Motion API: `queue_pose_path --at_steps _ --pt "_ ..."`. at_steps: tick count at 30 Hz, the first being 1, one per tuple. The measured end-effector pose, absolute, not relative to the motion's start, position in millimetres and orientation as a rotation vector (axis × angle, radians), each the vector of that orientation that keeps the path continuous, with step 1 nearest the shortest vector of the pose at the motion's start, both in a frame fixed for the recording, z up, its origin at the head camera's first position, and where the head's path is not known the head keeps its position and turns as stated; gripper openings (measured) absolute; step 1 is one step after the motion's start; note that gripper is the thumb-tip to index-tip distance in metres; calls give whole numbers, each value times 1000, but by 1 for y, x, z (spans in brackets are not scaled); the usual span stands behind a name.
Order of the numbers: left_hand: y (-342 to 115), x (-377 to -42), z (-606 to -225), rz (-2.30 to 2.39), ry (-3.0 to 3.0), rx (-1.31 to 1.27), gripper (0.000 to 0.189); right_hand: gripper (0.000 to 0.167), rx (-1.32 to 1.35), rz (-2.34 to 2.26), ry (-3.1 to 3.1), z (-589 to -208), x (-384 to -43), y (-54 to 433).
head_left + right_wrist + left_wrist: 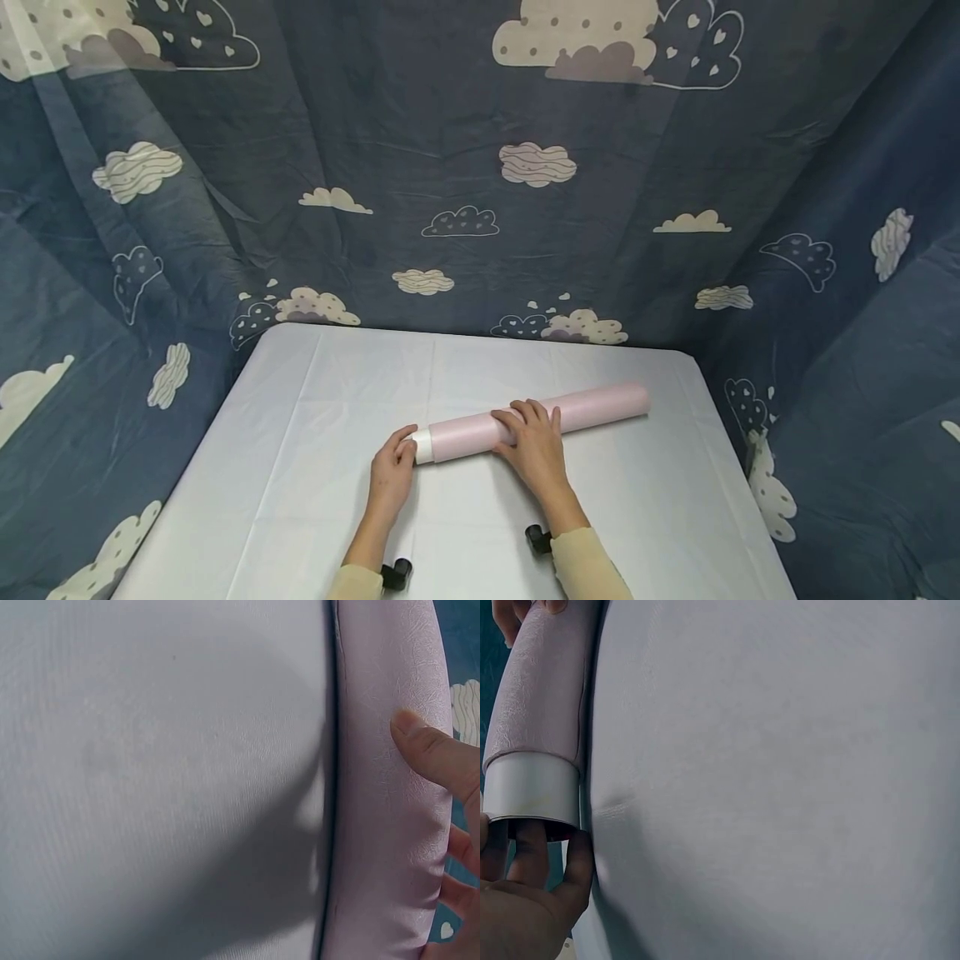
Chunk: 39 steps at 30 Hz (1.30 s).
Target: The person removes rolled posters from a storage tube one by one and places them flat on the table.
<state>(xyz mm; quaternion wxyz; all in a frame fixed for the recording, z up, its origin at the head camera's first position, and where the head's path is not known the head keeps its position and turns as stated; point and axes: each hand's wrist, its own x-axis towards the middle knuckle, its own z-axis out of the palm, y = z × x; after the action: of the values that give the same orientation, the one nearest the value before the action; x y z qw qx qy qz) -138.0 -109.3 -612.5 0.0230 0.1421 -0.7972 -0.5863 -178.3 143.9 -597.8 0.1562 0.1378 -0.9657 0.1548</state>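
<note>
A long roll of pink, faintly textured sheet material [603, 405] lies slantwise across the white table. From its left end sticks out a white tube [423, 446], hollow and dark inside in the left wrist view. My left hand [392, 477] holds that tube end [532, 784], with some fingers reaching into its opening and others at its outer rim. Near the middle of the roll, my right hand [537, 452] grips it, fingers spread over the top and thumb on the near side. The right wrist view shows the thumb [427, 746] pressing on the pink surface.
The table [315, 500] is covered by a creased white cloth. Dark blue curtains [420, 100] with cloud prints hang behind it and along both sides. A black wrist camera [396, 575] sits on each forearm by the cream sleeves [588, 567].
</note>
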Motion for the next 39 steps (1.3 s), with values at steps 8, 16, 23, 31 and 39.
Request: queue_pose_path --at_steps 8,16,23,31,39 --pt "-111 -139 -614 -1810 -2471 433 35 59 365 440 -2782 -596 -181 150" --pt "-111 -140 -615 -1797 -2479 439 35 58 359 457 -2781 -595 -182 159" --pt "-112 -140 -615 -1792 -2480 439 34 59 336 467 -2788 -596 -184 167" --pt "-112 -139 -615 -1774 -2489 441 35 60 327 487 -2793 -597 -183 172" --pt "-112 -140 -613 -1781 -2489 431 34 60 314 479 -2825 -597 -184 177"
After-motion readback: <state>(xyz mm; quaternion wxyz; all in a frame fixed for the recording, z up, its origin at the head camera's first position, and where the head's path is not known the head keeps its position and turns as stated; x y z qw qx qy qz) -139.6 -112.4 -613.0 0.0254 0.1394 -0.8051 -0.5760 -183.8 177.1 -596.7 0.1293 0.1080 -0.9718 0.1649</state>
